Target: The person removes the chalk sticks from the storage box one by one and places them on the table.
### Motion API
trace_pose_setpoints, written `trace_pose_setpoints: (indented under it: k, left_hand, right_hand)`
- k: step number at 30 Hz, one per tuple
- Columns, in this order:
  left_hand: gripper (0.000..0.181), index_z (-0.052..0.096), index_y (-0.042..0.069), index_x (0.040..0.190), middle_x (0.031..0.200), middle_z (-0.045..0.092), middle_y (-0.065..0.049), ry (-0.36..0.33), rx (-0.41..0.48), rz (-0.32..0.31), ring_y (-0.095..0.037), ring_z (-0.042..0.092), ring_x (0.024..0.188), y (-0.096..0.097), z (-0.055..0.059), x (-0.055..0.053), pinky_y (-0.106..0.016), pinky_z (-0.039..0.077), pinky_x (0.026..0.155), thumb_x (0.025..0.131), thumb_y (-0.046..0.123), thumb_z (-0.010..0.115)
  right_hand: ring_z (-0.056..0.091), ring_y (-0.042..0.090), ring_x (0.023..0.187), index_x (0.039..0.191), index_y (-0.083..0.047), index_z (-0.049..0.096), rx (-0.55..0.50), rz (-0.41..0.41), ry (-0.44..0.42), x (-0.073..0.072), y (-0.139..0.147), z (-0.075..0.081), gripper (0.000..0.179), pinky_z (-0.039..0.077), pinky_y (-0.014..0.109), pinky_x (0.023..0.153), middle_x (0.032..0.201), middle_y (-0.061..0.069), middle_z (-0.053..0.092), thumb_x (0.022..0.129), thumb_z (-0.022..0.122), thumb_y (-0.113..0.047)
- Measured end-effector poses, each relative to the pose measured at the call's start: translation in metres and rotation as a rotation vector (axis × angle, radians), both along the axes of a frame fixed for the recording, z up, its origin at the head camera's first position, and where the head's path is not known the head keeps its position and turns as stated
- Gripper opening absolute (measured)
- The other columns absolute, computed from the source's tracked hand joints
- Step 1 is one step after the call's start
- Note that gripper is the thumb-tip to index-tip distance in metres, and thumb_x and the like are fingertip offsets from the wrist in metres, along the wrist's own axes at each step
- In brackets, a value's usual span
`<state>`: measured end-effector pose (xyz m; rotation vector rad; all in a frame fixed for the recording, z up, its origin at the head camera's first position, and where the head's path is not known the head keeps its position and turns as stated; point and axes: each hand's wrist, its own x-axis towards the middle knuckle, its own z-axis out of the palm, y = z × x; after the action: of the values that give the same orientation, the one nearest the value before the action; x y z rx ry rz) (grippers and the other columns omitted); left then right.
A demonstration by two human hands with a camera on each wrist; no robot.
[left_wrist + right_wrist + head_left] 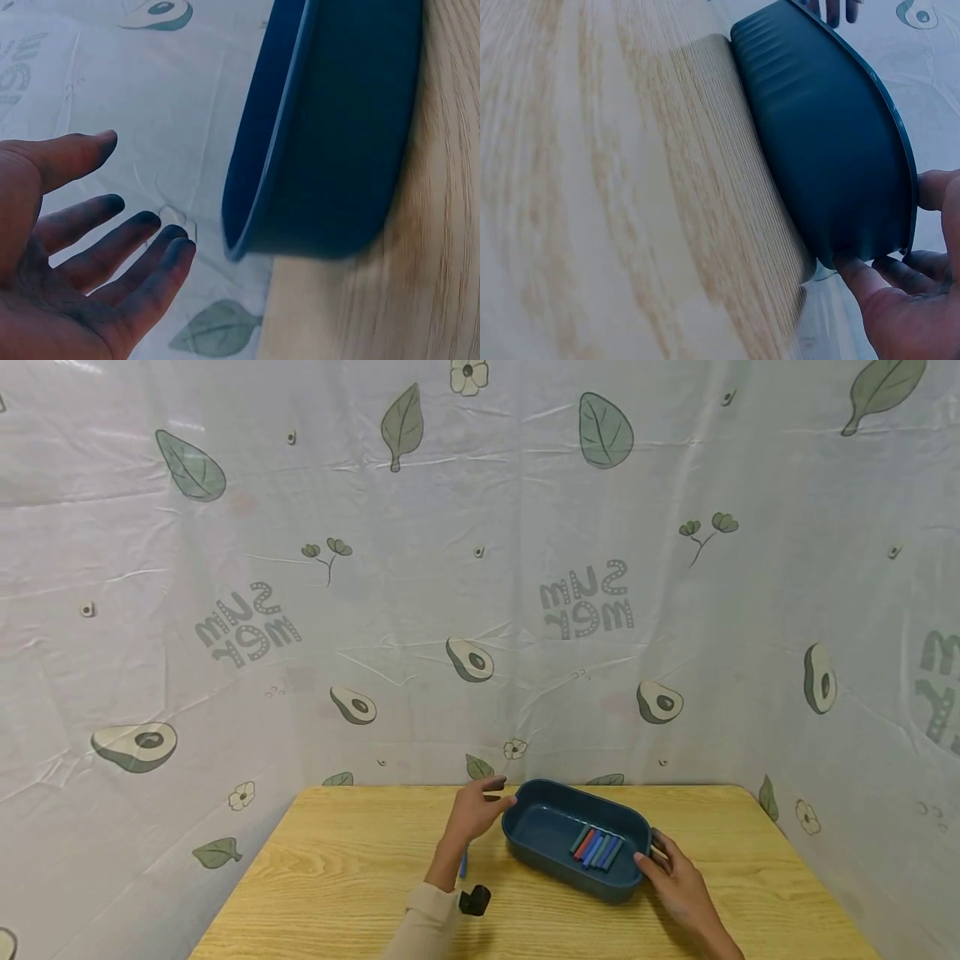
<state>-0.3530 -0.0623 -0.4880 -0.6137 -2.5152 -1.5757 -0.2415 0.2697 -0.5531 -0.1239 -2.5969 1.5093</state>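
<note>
A dark blue oblong plastic tub (540, 856) sits at an angle on the wooden table. Inside it, toward the right end, several short coloured sticks (597, 847) lie side by side, green, red and blue. My right hand (678, 885) grips the tub's right end, thumb over the rim and fingers against the outer wall. Beside the left end is my left hand (474, 814), fingers loosely spread and holding nothing. In the left wrist view, a gap separates this left hand (97, 247) from the tub (345, 135). Dark smudges mark its fingertips.
A slim blue object (463, 863) shows on the table beside my left wrist, mostly hidden. A black device (475, 900) is worn on that wrist. The wooden table (345, 860) meets a pale printed curtain (420, 602) at the back and sides.
</note>
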Motion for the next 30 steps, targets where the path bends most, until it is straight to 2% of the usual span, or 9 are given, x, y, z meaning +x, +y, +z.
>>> trace_pose_setpoints:
  k: [6, 8, 11, 13, 15, 17, 21, 25, 30]
  left_hand:
    - [0.044, 0.066, 0.005, 0.129, 0.125, 0.067, -0.02, 0.008, -0.012, -0.025, -0.035, 0.069, 0.106, 0.023, 0.001, -0.004, -0.04, 0.059, 0.084, 0.09, 0.025, 0.074]
    - [0.045, 0.067, 0.006, 0.129, 0.123, 0.068, -0.018, -0.007, -0.018, -0.017, -0.035, 0.068, 0.109, 0.03, 0.001, -0.004, -0.039, 0.058, 0.086, 0.09, 0.026, 0.075]
    - [0.046, 0.067, 0.006, 0.128, 0.12, 0.07, -0.015, -0.02, -0.039, -0.011, -0.035, 0.065, 0.113, 0.039, 0.001, -0.004, -0.043, 0.056, 0.088, 0.088, 0.028, 0.075]
    - [0.047, 0.067, 0.007, 0.129, 0.118, 0.071, -0.012, -0.034, -0.053, -0.007, -0.032, 0.065, 0.113, 0.044, 0.0, -0.004, -0.043, 0.055, 0.088, 0.088, 0.03, 0.075]
    - [0.047, 0.067, 0.008, 0.129, 0.116, 0.072, -0.01, -0.043, -0.062, -0.01, -0.029, 0.067, 0.108, 0.049, -0.002, -0.005, -0.041, 0.056, 0.085, 0.088, 0.031, 0.074]
    - [0.047, 0.067, 0.009, 0.129, 0.118, 0.071, -0.01, -0.067, -0.053, -0.02, -0.025, 0.069, 0.101, 0.055, -0.005, -0.007, -0.037, 0.057, 0.08, 0.089, 0.032, 0.074]
    - [0.046, 0.066, 0.006, 0.129, 0.118, 0.069, -0.012, -0.146, 0.021, -0.071, -0.023, 0.071, 0.09, 0.067, -0.011, -0.01, -0.034, 0.059, 0.073, 0.089, 0.03, 0.074]
    - [0.046, 0.066, 0.004, 0.128, 0.117, 0.069, -0.012, -0.227, 0.098, -0.099, -0.032, 0.07, 0.097, 0.077, -0.017, -0.012, -0.039, 0.059, 0.078, 0.09, 0.027, 0.075]
    - [0.044, 0.066, 0.006, 0.128, 0.115, 0.07, -0.009, -0.301, 0.142, -0.099, -0.032, 0.069, 0.102, 0.087, -0.021, -0.015, -0.045, 0.058, 0.084, 0.09, 0.027, 0.075]
  right_hand:
    - [0.042, 0.043, 0.138, 0.157, -0.003, 0.023, 0.002, 0.0, -0.015, 0.001, 0.0, 0.0, 0.078, 0.045, 0.045, 0.106, 0.156, 0.028, 0.032, 0.101, 0.053, -0.047]
    - [0.042, 0.042, 0.138, 0.157, -0.003, 0.023, -0.003, 0.004, -0.006, 0.001, 0.001, 0.001, 0.077, 0.048, 0.039, 0.104, 0.156, 0.028, 0.032, 0.101, 0.053, -0.046]
    - [0.043, 0.042, 0.138, 0.157, -0.002, 0.023, -0.014, 0.017, 0.007, 0.001, 0.001, 0.001, 0.075, 0.05, 0.024, 0.098, 0.156, 0.029, 0.032, 0.102, 0.054, -0.043]
    - [0.043, 0.042, 0.138, 0.157, -0.002, 0.023, -0.024, 0.021, 0.009, 0.001, 0.001, 0.001, 0.075, 0.05, 0.021, 0.095, 0.156, 0.029, 0.032, 0.102, 0.054, -0.042]
    - [0.042, 0.042, 0.138, 0.157, -0.002, 0.022, -0.028, 0.023, 0.002, 0.0, 0.001, 0.002, 0.075, 0.051, 0.025, 0.097, 0.156, 0.029, 0.031, 0.102, 0.054, -0.042]
    - [0.042, 0.042, 0.138, 0.157, -0.002, 0.021, -0.026, 0.02, -0.01, -0.001, 0.002, 0.002, 0.077, 0.05, 0.034, 0.101, 0.156, 0.029, 0.031, 0.102, 0.053, -0.044]
    - [0.041, 0.043, 0.139, 0.158, -0.002, 0.02, -0.013, 0.011, -0.034, -0.002, 0.003, 0.003, 0.079, 0.047, 0.044, 0.105, 0.157, 0.028, 0.03, 0.101, 0.052, -0.047]
    - [0.043, 0.042, 0.138, 0.157, -0.003, 0.023, -0.014, 0.002, -0.033, -0.004, 0.003, 0.002, 0.078, 0.047, 0.044, 0.105, 0.156, 0.028, 0.033, 0.101, 0.054, -0.046]
    - [0.041, 0.042, 0.14, 0.157, -0.003, 0.021, -0.035, 0.012, -0.05, -0.007, 0.003, 0.003, 0.081, 0.046, 0.044, 0.105, 0.157, 0.027, 0.03, 0.1, 0.054, -0.049]
